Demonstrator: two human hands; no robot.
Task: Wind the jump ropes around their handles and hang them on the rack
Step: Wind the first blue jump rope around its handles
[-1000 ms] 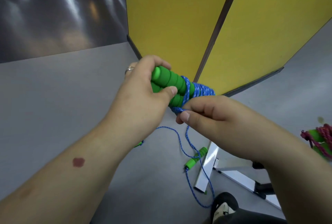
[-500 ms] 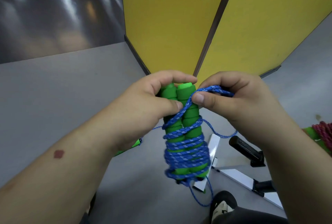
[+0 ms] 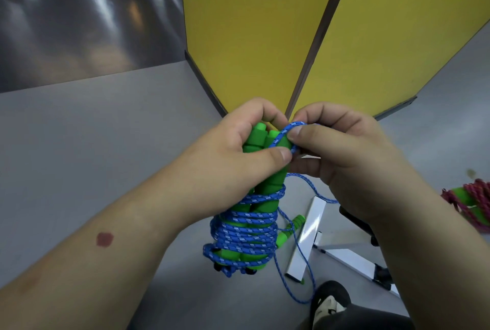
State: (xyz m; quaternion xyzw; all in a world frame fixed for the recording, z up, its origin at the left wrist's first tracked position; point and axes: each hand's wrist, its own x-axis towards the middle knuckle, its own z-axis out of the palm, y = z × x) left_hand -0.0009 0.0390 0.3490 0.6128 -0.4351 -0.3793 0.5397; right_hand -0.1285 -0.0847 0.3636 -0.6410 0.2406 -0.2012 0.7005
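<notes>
Two green handles (image 3: pixel 267 168) held upright, side by side, in left hand (image 3: pixel 233 168), fingers curled round them. Blue rope (image 3: pixel 246 234) coiled round lower halves. Right hand (image 3: pixel 344 160) pinched rope loop at handle tops.

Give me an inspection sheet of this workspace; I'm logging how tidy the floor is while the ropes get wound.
Surface: grey floor, no table in view.
Job's things: blue jump rope coiled round its two green handles, held upright side by side; one loop at the handle tops. White rack frame lies on the floor.
Clutter: pink rope bundle with a green handle at the right edge; a loose green handle on the floor.
Grippers: left hand grips the handles; right hand pinches the top loop.
Cables: a loose blue strand trails down to the floor.
Surroundings: yellow panels, shiny metal wall, a shoe below.
</notes>
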